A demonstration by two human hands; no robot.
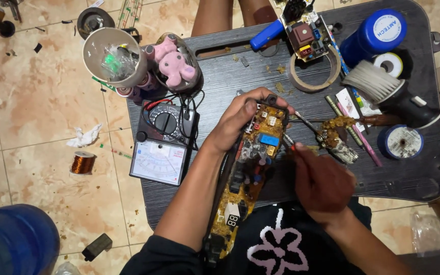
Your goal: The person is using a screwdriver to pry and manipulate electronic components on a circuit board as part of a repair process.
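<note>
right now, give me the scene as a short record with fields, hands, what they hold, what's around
left hand: left hand grips the top end of a long yellow circuit board
right hand: right hand holds a thin tool, its tip at the board's right edge
surface: dark table
left of board: analog multimeter
beyond board: tape ring, blue can
floor: copper wire spool

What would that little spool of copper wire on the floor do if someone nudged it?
The copper wire spool seems to stand on its flat end on the tiled floor, so a nudge would probably slide it rather than roll it. Tipped over, its round shape would likely roll. Tightly wound metal probably makes it heavy for its size.
</note>
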